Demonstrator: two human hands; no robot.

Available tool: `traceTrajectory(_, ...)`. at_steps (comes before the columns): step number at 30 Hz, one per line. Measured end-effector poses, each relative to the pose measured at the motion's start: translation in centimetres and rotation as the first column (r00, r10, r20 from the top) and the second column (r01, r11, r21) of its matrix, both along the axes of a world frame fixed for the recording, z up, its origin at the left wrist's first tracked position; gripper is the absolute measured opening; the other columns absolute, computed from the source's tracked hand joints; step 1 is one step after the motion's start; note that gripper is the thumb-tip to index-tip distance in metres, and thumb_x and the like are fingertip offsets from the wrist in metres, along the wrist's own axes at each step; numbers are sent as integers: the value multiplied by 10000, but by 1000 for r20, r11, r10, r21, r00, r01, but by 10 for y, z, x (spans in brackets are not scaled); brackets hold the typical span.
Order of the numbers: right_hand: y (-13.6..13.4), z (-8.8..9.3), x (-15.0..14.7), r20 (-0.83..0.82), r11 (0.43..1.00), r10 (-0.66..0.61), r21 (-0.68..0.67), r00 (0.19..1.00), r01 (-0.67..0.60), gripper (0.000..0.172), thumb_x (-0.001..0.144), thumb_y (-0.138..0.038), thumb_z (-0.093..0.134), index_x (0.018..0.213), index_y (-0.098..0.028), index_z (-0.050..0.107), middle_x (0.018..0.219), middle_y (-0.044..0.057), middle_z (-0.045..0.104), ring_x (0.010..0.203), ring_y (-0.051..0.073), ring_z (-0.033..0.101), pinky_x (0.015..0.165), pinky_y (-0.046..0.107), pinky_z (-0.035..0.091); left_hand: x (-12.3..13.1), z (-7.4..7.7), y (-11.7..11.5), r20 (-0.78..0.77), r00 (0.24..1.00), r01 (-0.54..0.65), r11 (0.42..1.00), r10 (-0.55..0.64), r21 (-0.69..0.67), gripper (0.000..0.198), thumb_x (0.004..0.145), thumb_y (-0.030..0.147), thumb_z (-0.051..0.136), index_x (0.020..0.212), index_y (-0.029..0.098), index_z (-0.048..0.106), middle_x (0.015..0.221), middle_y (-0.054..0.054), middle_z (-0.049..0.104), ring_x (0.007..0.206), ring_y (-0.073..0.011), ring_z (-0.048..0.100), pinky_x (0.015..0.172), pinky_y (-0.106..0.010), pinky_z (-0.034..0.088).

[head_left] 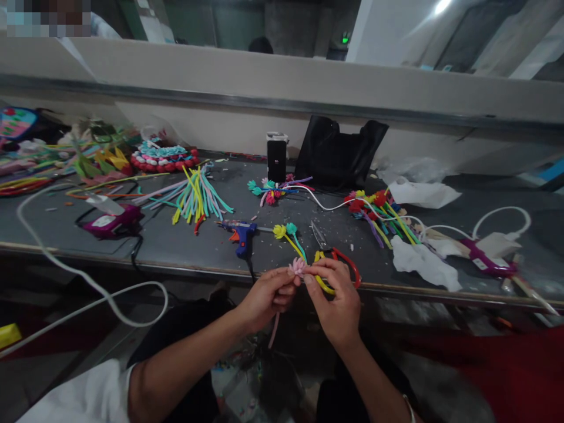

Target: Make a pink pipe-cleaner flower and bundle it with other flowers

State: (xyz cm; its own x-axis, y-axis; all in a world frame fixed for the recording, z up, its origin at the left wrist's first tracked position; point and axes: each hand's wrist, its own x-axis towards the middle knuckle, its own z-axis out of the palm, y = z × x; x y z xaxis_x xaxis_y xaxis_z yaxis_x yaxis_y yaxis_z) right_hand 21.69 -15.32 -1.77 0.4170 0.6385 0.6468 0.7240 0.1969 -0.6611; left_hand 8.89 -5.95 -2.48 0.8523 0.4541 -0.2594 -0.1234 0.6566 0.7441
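- The left forearm (189,355) reaches up and inward, elbow bent.
- The left hand (267,298) has thumb and index finger pinched, the other fingers curled under.
- The right forearm (370,373) slants up and inward from the lower right.
- The right hand (337,302) shows its back, thumb and fingertips drawn together, close beside the left fingertips.

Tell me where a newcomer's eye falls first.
Probably the pale pink petalled flower held between the left hand and right hand, just below centre. Next, on the dark grey table, the blue plastic glue gun, and farther left the fanned yellow, teal and lilac stems.
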Motion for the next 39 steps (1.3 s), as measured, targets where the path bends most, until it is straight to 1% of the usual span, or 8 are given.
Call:
traceTrajectory(4, 2, -2, -1, 49, 1000, -14, 5, 999, 14, 86, 869, -224, 623, 930, -234, 682, 954, 39, 624, 951, 191, 579, 864, 382, 468, 0, 2, -3, -28, 1000, -9, 997, 11, 73, 246, 855, 382, 617, 796, 153, 549, 584, 93, 178, 480, -55, 84, 443, -206, 59)
traceTrajectory(8, 2, -2, -1, 54, 999, -39, 2, 998, 39, 61, 875, -212, 603, 880, -223, 662, 929, 36, 619, 932, 190, 567, 852, 378, 465, 0, 5, -5, -65, 998, -4, 987, 15, 163, 290, 860, 420, 597, 772, 147, 557, 558, 94, 194, 478, -59, 106, 450, -220, 69)
traceTrajectory(20, 1, 1, 0, 63, 999, -33, -17, 997, 34, 72, 888, -198, 552, 841, -201, 607, 921, 47, 599, 943, 200, 543, 853, 388, 441, 3, 0, -9, -70, 996, -37, 957, 60, 289, 313, 855, 448, 592, 781, 144, 576, 535, 93, 250, 473, -61, 153, 452, -230, 95)
traceTrajectory(25, 3, -2, 0, 3, 997, -75, -19, 997, 75, 65, 881, -233, 580, 830, -209, 614, 905, 40, 607, 912, 194, 558, 837, 380, 456, 5, -2, -10, -93, 984, -110, 926, 153, 360, 310, 801, 458, 659, 849, 166, 565, 581, 82, 342, 488, -57, 241, 447, -206, 144)
traceTrajectory(28, 4, -3, 0, -24, 997, -64, -42, 998, 63, 89, 881, -263, 591, 819, -213, 630, 896, 38, 618, 902, 192, 566, 832, 381, 464, 5, -3, -12, -95, 978, -135, 907, 187, 400, 322, 784, 466, 673, 843, 169, 561, 576, 81, 366, 482, -56, 269, 441, -197, 166)
traceTrajectory(32, 4, -2, 1, -72, 998, -50, -42, 996, 48, 110, 889, -283, 590, 829, -213, 649, 901, 38, 631, 911, 188, 580, 851, 377, 469, 5, 2, -11, -115, 981, -110, 935, 157, 338, 316, 808, 464, 634, 791, 158, 560, 534, 84, 340, 448, -51, 223, 422, -204, 128)
traceTrajectory(36, 3, -2, 5, -108, 997, -71, -21, 992, 69, 96, 902, -269, 570, 882, -211, 645, 914, 40, 638, 945, 187, 584, 874, 370, 462, 3, 6, -6, -115, 990, -58, 985, 78, 163, 262, 839, 416, 605, 797, 164, 547, 537, 104, 218, 444, -47, 119, 423, -205, 74)
traceTrajectory(39, 3, -3, 6, -88, 998, -67, -21, 994, 66, 76, 885, -267, 592, 881, -212, 645, 921, 41, 634, 944, 192, 587, 862, 368, 465, 2, 7, -3, -94, 994, -40, 996, 47, 79, 245, 841, 397, 607, 796, 163, 547, 554, 104, 180, 449, -47, 99, 423, -200, 65)
